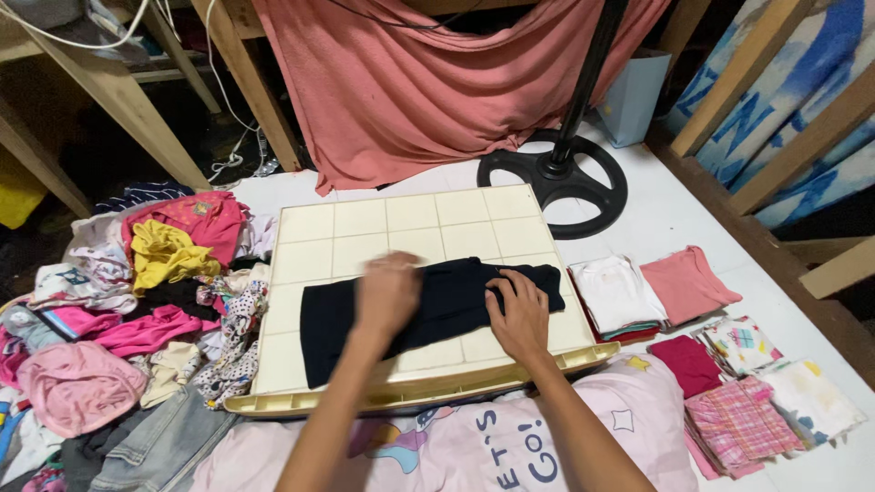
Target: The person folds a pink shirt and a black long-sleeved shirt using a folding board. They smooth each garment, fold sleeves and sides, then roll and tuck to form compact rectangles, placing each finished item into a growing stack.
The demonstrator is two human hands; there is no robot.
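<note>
Watching the head feed here. There's a dark navy garment (428,310), soft knit-looking fabric, folded into a long band and lying slightly slanted across a cream plastic board (401,223) with a raised square grid moulded into it. The board sits on a pink printed pillow (510,437) at the bottom of the view.

My left hand (387,293) is flat on the middle of the garment, palm down; it's blurred, so I can't tell how the fingers are set. My right hand (521,314) rests on the garment's right part, fingers close together and lying flat on the cloth, not pinching anything. So the garment runs under both hands, with its left end sticking out well past the left hand.

To the left is a messy pile of loose clothes (137,310): pink, yellow, patterned stuff, some denim at the bottom. To the right, on the white floor (674,210), are neat folded stacks (656,292) in white, salmon, dark red and pink plaid. Behind the board stands a round black fan base (556,178) with its pole, and a salmon cloth (428,82) hangs draped at the back.
</note>
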